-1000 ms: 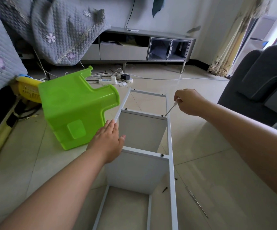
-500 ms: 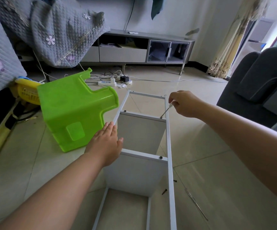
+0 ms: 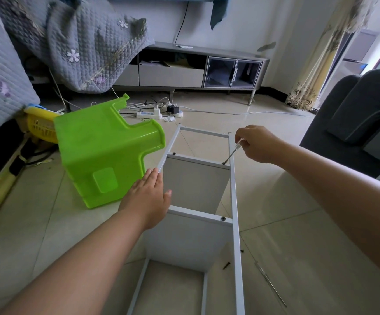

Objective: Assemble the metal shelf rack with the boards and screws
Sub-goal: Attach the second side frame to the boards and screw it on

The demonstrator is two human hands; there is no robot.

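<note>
Your right hand (image 3: 258, 143) hides the screwdriver (image 3: 231, 153) handle. Your left hand (image 3: 147, 197) covers part of the rack's left rail (image 3: 169, 147). Rack (image 3: 235, 201) runs off the bottom edge. Loose screws (image 3: 226, 265) too small to tell the type.

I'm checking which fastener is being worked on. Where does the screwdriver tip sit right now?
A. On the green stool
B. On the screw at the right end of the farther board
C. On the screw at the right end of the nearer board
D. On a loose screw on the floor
B: the right hand holds the screwdriver angled down, its tip on the screw at the farther board's right end.
</note>
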